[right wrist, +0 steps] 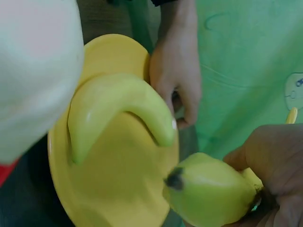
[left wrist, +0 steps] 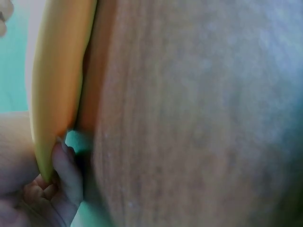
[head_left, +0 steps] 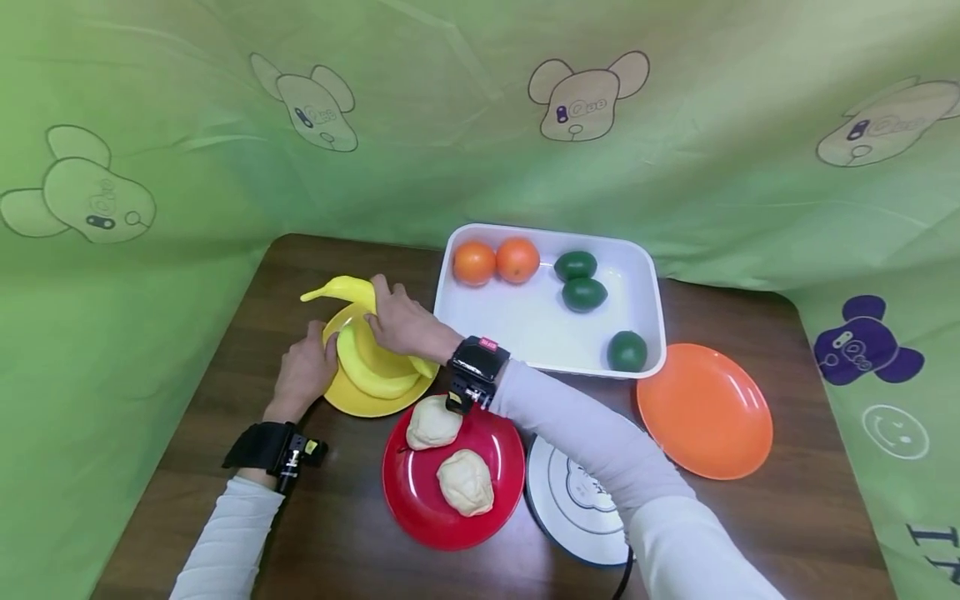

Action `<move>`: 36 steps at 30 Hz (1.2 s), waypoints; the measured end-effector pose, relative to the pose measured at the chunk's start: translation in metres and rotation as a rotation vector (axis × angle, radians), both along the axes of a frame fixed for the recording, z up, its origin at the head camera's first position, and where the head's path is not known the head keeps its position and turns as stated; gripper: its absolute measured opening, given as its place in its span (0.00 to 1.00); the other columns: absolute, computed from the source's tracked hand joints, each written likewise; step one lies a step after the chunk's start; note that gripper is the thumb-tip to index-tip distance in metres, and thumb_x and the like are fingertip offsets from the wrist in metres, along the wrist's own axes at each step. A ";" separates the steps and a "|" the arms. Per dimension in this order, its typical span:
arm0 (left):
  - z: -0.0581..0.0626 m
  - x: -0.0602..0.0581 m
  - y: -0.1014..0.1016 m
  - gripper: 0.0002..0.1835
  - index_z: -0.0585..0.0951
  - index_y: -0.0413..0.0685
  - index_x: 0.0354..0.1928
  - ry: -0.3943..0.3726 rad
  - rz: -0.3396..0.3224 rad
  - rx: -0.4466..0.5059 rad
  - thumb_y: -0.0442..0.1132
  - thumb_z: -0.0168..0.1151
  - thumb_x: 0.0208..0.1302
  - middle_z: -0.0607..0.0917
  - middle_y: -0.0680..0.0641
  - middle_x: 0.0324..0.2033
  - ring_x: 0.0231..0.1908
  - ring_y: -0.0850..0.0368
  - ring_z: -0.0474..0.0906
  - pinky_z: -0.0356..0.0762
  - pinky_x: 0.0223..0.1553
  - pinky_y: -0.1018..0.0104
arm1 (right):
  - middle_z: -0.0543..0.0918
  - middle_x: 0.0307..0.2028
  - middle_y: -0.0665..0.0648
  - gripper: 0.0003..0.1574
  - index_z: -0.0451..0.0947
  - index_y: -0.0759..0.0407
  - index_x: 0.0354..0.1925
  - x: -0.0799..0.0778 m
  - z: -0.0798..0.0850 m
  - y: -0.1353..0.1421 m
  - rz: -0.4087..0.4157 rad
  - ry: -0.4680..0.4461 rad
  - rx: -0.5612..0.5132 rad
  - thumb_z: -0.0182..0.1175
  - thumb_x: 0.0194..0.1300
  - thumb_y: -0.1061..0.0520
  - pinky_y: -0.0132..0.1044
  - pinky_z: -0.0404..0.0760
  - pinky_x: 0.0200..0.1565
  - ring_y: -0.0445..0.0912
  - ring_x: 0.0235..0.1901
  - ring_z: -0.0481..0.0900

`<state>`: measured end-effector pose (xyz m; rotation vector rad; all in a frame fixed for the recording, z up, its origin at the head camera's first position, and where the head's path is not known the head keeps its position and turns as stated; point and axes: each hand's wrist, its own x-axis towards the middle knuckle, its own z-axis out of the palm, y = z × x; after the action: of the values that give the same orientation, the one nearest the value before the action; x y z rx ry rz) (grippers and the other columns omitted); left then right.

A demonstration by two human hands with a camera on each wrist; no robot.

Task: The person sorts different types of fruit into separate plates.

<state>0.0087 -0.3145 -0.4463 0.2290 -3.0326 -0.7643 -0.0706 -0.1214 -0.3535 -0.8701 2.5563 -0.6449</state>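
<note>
By the right hand (head_left: 408, 321), a banana (head_left: 348, 289) is gripped over the far side of a yellow plate (head_left: 345, 402), the fingers being curled round its body and its stem pointed leftward. Whether the plate is touched by it cannot be told. By the left hand (head_left: 303, 371), the plate's left rim is apparently pinched between thumb and fingers, close to one end of a second banana (head_left: 367, 375), which is laid in a curve on that plate.

The handling of the bananas is judged to be partway: one is already set on the plate, while the other is not yet released.

Nearer the wearer, two pale lumpy objects (head_left: 466, 483) are borne on a red plate (head_left: 405, 508); that portion may be counted as done. To its right, a white plate (head_left: 562, 508) is partly hidden by the right sleeve (head_left: 592, 446).

Farther out, two oranges (head_left: 518, 260) and three green fruits (head_left: 584, 294) are contained in a white tray (head_left: 502, 325); these are touched by neither hand and are judged to be left for later. An orange plate (head_left: 705, 408) is placed just beside the tray's near right corner. All is supported on a dark wooden bench (head_left: 345, 517).
</note>
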 end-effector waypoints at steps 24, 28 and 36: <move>-0.001 -0.013 0.017 0.21 0.63 0.38 0.52 0.022 -0.005 -0.014 0.50 0.39 0.74 0.77 0.32 0.27 0.27 0.36 0.75 0.71 0.24 0.43 | 0.66 0.53 0.63 0.36 0.59 0.56 0.63 0.013 -0.010 0.050 0.082 0.323 0.133 0.55 0.63 0.44 0.39 0.71 0.52 0.53 0.51 0.66; -0.001 -0.010 0.012 0.21 0.63 0.37 0.52 0.009 -0.004 -0.014 0.50 0.38 0.74 0.77 0.31 0.28 0.28 0.34 0.75 0.71 0.24 0.42 | 0.67 0.52 0.59 0.34 0.60 0.55 0.63 0.016 0.002 0.076 0.055 0.328 0.025 0.56 0.63 0.44 0.39 0.69 0.53 0.50 0.51 0.65; 0.010 -0.004 0.000 0.24 0.59 0.36 0.56 -0.149 -0.014 0.008 0.51 0.36 0.74 0.75 0.33 0.29 0.26 0.43 0.75 0.71 0.22 0.52 | 0.69 0.51 0.55 0.28 0.64 0.54 0.57 0.026 0.014 0.144 -0.092 0.304 -0.151 0.57 0.62 0.45 0.42 0.70 0.51 0.47 0.49 0.66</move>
<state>0.0051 -0.3146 -0.4365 0.2778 -3.1736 -0.7950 -0.0448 0.0222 -0.3393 -0.9685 2.8621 -0.7962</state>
